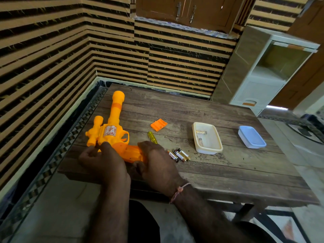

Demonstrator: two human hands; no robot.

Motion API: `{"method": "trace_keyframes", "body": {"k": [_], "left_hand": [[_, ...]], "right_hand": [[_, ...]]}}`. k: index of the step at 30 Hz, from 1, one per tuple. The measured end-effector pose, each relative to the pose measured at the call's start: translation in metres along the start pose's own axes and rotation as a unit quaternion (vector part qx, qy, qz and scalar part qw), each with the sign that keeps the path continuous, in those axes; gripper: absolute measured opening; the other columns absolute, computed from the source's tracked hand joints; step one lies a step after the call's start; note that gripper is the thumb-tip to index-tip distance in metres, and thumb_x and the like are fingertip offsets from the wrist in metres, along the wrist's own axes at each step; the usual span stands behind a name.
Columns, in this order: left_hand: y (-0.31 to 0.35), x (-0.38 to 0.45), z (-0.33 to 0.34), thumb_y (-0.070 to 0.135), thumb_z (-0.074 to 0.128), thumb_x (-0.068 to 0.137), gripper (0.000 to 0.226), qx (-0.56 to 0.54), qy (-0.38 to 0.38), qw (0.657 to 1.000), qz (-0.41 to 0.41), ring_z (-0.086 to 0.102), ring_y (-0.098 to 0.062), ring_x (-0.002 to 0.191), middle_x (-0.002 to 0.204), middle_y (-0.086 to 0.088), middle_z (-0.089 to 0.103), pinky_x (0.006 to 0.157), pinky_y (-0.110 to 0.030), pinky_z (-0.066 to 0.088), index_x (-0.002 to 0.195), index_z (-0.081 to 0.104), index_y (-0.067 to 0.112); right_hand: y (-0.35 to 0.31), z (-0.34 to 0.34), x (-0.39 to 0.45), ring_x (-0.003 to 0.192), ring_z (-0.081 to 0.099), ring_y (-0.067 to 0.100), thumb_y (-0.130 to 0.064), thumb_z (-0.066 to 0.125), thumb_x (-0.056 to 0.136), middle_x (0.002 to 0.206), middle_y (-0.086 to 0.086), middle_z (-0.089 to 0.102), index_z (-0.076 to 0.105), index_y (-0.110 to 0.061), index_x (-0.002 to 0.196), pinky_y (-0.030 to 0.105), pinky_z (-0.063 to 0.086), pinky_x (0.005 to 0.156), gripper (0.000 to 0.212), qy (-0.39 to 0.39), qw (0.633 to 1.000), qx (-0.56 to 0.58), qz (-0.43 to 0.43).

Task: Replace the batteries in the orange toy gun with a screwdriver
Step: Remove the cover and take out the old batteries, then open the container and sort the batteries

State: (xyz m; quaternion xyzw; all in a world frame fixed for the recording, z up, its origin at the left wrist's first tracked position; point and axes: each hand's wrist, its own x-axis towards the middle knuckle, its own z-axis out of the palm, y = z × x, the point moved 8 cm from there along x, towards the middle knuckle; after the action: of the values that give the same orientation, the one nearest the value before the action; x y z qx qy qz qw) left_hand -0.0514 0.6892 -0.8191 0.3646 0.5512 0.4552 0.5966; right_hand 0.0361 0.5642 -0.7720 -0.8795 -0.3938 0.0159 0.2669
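Head view is showing the orange toy gun [112,134] lying at the near left of the wooden table [228,165], with both hands working at its grip. The left hand [103,160] is curling round the gun's body; the right hand [156,162] is gripping the handle end. The battery cover [158,124] is lying off, beside the screwdriver [152,137]. Three batteries [178,155] are waiting just right of the hands. Whether the compartment is filled, I cannot tell; closing and screwing seem left.

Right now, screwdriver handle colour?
Transparent yellow, on the screwdriver handle; head view shows it best.
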Motion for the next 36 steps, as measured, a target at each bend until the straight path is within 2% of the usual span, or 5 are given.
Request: {"method": "trace_keyframes", "body": {"k": [3, 11, 19, 26, 36], "left_hand": [[0.009, -0.006, 0.003, 0.015, 0.058, 0.087, 0.038, 0.013, -0.022, 0.998, 0.05, 0.049, -0.013, 0.093, 0.102, 0.01, 0.049, 0.064, -0.011, 0.036, 0.125, 0.05, 0.013], [0.024, -0.026, 0.018, 0.015, 0.061, 0.087, 0.023, 0.046, -0.114, 0.981, 0.151, 0.052, -0.011, 0.078, 0.09, 0.009, 0.05, 0.06, -0.016, 0.036, 0.105, 0.05, 0.025], [0.028, -0.064, 0.051, 0.005, 0.064, 0.09, 0.018, 0.043, -0.322, 0.919, 0.224, 0.055, 0.007, 0.071, 0.087, 0.008, 0.058, 0.067, -0.012, 0.044, 0.105, 0.062, 0.015], [-0.014, -0.151, 0.093, 0.037, 0.061, 0.08, 0.048, -0.012, -0.561, 0.826, 0.058, 0.056, 0.003, 0.121, 0.131, 0.013, 0.061, 0.099, -0.018, 0.046, 0.128, 0.055, 0.035], [-0.056, -0.159, 0.105, 0.054, 0.046, 0.085, 0.066, -0.079, -0.592, 0.783, -0.175, 0.051, -0.009, 0.132, 0.146, 0.003, 0.052, 0.112, -0.036, 0.036, 0.143, 0.047, 0.023]], "right_hand": [[0.001, 0.002, -0.001, 0.118, 0.05, 0.026, -0.016, 0.062, 0.086, 0.131, 0.009, 0.056, 0.051, -0.009, 0.134, 0.03, 0.038, 0.097, 0.049, 0.0, 1.0, 0.004, -0.002], [0.012, 0.004, -0.005, 0.124, 0.05, 0.025, -0.018, 0.066, 0.084, 0.135, 0.008, 0.056, 0.052, -0.011, 0.135, 0.032, 0.038, 0.104, 0.053, 0.004, 0.999, 0.036, 0.015], [0.112, -0.103, -0.037, 0.103, 0.059, 0.016, -0.022, 0.07, 0.085, 0.116, 0.003, 0.064, 0.064, -0.014, 0.119, 0.033, 0.048, 0.094, 0.035, 0.189, 0.974, 0.039, 0.122], [0.282, -0.184, -0.085, 0.112, 0.054, 0.038, -0.034, 0.071, 0.082, 0.123, 0.022, 0.058, 0.055, -0.008, 0.127, 0.045, 0.046, 0.096, 0.055, 0.227, 0.892, -0.134, 0.367], [0.35, -0.171, -0.083, 0.125, 0.047, 0.04, -0.052, 0.067, 0.081, 0.139, 0.022, 0.047, 0.045, -0.012, 0.137, 0.046, 0.04, 0.106, 0.072, 0.156, 0.872, -0.126, 0.447]]}}
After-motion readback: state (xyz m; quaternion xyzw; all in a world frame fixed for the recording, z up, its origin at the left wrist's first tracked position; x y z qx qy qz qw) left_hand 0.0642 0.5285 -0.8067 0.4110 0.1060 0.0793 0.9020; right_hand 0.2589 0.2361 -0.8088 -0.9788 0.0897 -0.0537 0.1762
